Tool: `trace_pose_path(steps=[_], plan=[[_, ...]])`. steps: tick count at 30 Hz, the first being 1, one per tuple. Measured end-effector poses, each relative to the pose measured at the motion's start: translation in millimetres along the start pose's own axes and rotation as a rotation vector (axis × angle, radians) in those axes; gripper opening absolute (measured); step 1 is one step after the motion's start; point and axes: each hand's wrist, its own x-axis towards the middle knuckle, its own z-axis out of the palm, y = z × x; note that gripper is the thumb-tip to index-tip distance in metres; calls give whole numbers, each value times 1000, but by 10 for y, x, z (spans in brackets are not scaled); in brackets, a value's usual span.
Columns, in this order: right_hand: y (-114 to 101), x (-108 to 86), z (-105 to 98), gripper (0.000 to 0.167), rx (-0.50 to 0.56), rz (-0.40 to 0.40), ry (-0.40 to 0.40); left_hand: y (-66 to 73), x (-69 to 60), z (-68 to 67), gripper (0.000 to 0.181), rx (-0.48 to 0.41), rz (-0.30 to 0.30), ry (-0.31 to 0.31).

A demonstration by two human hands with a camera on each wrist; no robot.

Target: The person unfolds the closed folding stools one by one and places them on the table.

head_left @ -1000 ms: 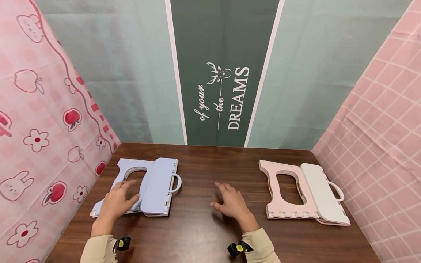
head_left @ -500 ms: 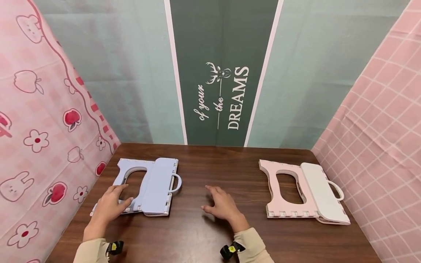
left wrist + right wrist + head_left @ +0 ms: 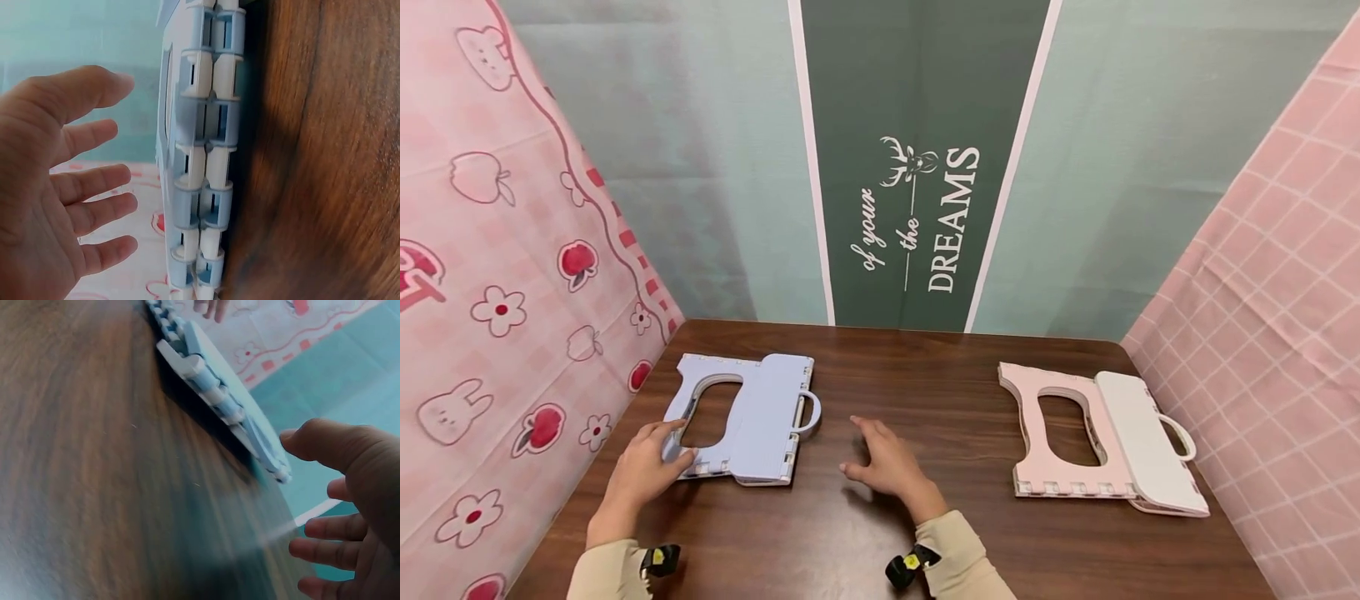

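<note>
A folded blue plastic stool (image 3: 765,417) lies flat on the left of the table, its loop handle (image 3: 812,412) pointing right. Over its near left corner is the left hand (image 3: 643,468), fingers spread; the left wrist view shows a gap between that hand (image 3: 69,181) and the stool's hinged edge (image 3: 206,125). The right hand (image 3: 891,468) hovers over the wood, right of the blue stool, fingers apart and holding nothing. In the right wrist view the hand (image 3: 350,506) is beside the stool (image 3: 219,394), not gripping it.
A folded pink and white stool (image 3: 1116,442) lies on the right side of the brown table (image 3: 917,375). Pink patterned cloth (image 3: 512,333) hangs at the left, pink checked cloth (image 3: 1262,333) at the right, and a green cloth (image 3: 917,100) behind.
The left hand has drawn back left from the blue stool's opening to its near corner. The right hand has moved left toward the blue stool. The head view has shifted slightly.
</note>
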Motion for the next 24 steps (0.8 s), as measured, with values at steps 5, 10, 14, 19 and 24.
trace_pose_path(steps=[5,10,14,19,24], plan=[[-37,46,94,73,-14,-19,-39,-65,-23,-13,54,1,-16,12],[-83,100,156,74,-30,-34,-62,-115,-36,-51,57,9,-32,1],[-126,166,191,74,25,-53,-64,-150,-20,-81,61,4,-51,-37],[-191,254,223,72,65,-68,-72,-196,-11,-100,66,-11,-69,-92],[-256,339,246,73,49,-90,-104,-223,-12,-107,73,-24,-86,-134]])
